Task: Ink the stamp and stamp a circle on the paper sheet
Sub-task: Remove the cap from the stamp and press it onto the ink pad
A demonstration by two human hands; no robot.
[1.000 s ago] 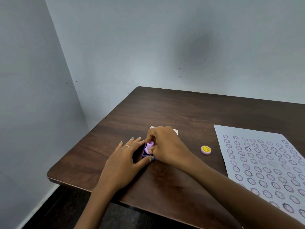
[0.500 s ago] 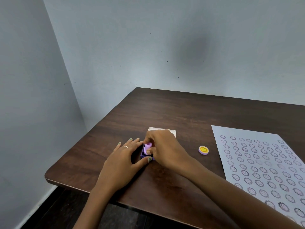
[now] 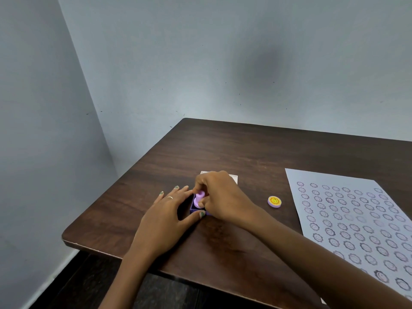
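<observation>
A small purple ink pad box (image 3: pixel 193 210) sits near the table's front left. My right hand (image 3: pixel 219 197) grips a lilac stamp (image 3: pixel 199 199) and holds it down in the box. My left hand (image 3: pixel 163 216) lies flat beside the box, thumb and fingers touching its sides. The paper sheet (image 3: pixel 354 219) lies to the right, covered with several rows of round stamped marks.
A small round lilac cap with a yellow face (image 3: pixel 274 201) lies between the hands and the sheet. A white lid or card (image 3: pixel 234 177) peeks out behind my right hand. The dark wooden table (image 3: pixel 234 148) meets grey walls at the back and left; its front edge is close.
Both hands stay at the ink pad with the stamp in it; only the view has shifted slightly.
</observation>
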